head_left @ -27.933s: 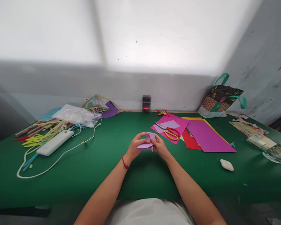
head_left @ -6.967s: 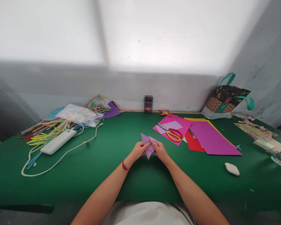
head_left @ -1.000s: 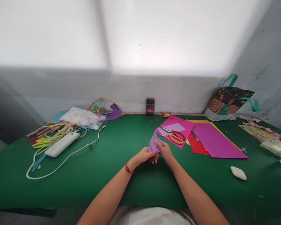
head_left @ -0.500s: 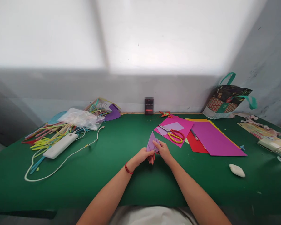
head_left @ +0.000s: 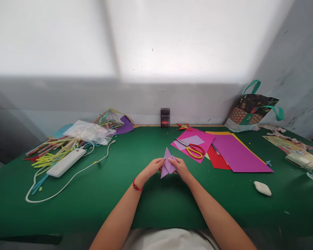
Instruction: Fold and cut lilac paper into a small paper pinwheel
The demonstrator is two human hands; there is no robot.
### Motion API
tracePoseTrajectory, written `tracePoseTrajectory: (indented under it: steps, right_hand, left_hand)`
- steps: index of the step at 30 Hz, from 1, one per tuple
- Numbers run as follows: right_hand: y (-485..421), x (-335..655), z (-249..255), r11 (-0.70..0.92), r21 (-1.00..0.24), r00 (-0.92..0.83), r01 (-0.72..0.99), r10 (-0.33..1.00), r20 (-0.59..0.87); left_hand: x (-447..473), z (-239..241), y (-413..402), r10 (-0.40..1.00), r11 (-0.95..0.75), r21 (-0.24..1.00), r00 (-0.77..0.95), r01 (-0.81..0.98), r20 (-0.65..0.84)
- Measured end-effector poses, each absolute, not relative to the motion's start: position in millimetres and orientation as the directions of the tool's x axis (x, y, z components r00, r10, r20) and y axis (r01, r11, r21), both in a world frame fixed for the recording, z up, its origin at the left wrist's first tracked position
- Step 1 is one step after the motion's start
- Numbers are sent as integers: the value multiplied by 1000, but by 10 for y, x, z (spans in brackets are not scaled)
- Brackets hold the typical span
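A folded piece of light purple paper (head_left: 168, 165) is held above the green table, one sharp point up and another down to the left. My left hand (head_left: 154, 167) grips its left side, thumb on the front face and fingers behind. On the right side, my right hand (head_left: 182, 168) pinches the folded layers with the thumb in front. Most of the fingers are hidden behind the paper. Just beyond my right hand lie scissors (head_left: 194, 151) with red and yellow handles, on a magenta sheet (head_left: 207, 139) and a pale purple sheet (head_left: 195, 140).
Purple (head_left: 240, 152) and red sheets (head_left: 216, 161) lie to the right, near a white case (head_left: 262, 188). A phone (head_left: 165, 118) stands by the wall, left of a folded star (head_left: 183, 126). At left are a white power bank (head_left: 66, 162), its cable and paper strips (head_left: 50, 158).
My left hand has shifted from below the paper to its left edge. The paper has turned, and its lower left point now shows. My right hand still pinches the right side.
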State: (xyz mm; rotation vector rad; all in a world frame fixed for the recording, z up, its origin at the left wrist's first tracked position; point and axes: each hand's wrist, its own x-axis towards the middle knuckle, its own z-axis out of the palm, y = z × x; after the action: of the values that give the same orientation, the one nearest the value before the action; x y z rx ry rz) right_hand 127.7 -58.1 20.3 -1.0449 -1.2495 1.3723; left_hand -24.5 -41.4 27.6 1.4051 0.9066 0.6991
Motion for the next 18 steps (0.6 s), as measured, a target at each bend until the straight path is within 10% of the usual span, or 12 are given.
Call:
tracePoseTrajectory:
  steps: [18]
  right_hand:
    - [-635, 1220, 178, -42, -998, -284, -48, 958, -27]
  left_hand:
    - [-103, 284, -508, 952, -52, 998, 305, 28, 41]
